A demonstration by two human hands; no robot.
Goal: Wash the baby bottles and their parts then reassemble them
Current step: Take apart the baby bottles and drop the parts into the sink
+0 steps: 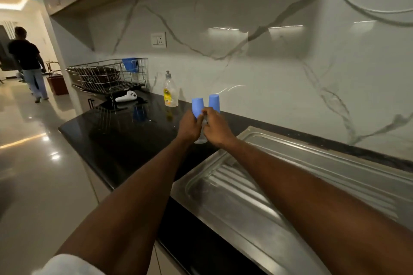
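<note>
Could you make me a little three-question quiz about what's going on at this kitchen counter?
1. True or false: both hands hold bottles.
2. The soap bottle stands: A) on the drainboard, B) on the counter left of the bottles, C) in the rack.
3. What colour are the caps?

Key: 1 true: left hand grips the left bottle, right hand the right bottle. 2 B. 3 blue.

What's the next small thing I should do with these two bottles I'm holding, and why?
Probably lift both bottles and carry them right, over the steel drainboard toward the sink. Your left hand grips the left blue-capped bottle, your right hand the right one, both caps on, standing on the black counter. Nothing looks washed yet.
</note>
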